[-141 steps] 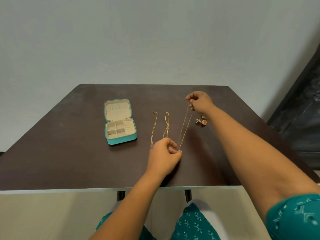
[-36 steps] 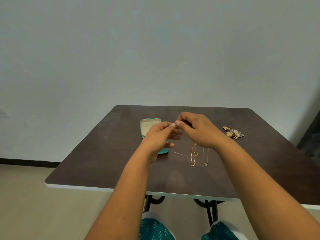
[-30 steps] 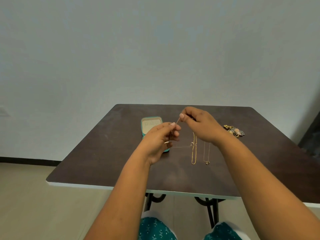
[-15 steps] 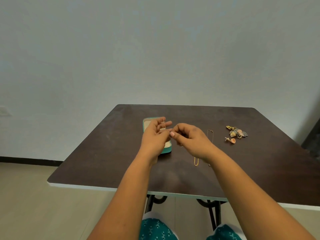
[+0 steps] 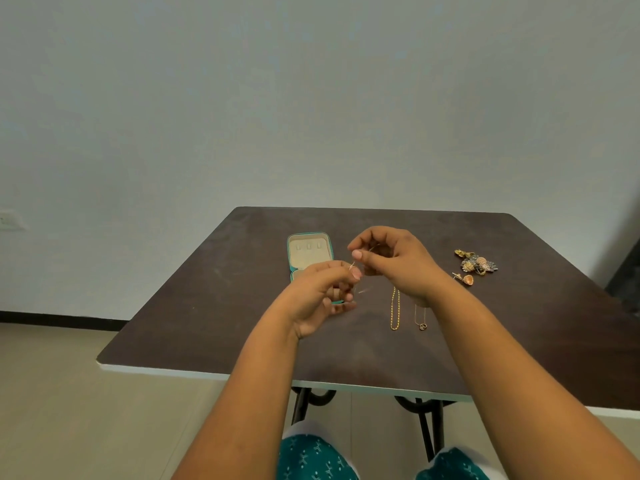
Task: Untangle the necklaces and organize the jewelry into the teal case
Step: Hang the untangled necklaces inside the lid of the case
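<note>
Near the middle of the frame, above the dark tabletop (image 5: 214,306), both hands are raised with a very fine chain (image 5: 353,266) between them; it is so thin that only a short glint shows at the fingertips, and its full run cannot be traced. The left hand (image 5: 320,296) pinches that glint between thumb and forefinger, its other fingers curled beneath. The right hand (image 5: 391,261), just up and to the right, has its fingers curled in a pinching grip, but whether it actually holds the chain cannot be told. Behind the left hand sits the teal case (image 5: 308,252), lid open and showing its cream lining; the lower tray is almost wholly hidden by the fingers. To the lower right of the hands, a gold beaded necklace (image 5: 395,308) lies straight on the tabletop, and beside it a thinner pendant necklace (image 5: 420,320), its upper end hidden under the right wrist. At the right of the frame, well apart, lies a cluster of earrings (image 5: 476,265), too small to make out singly.
</note>
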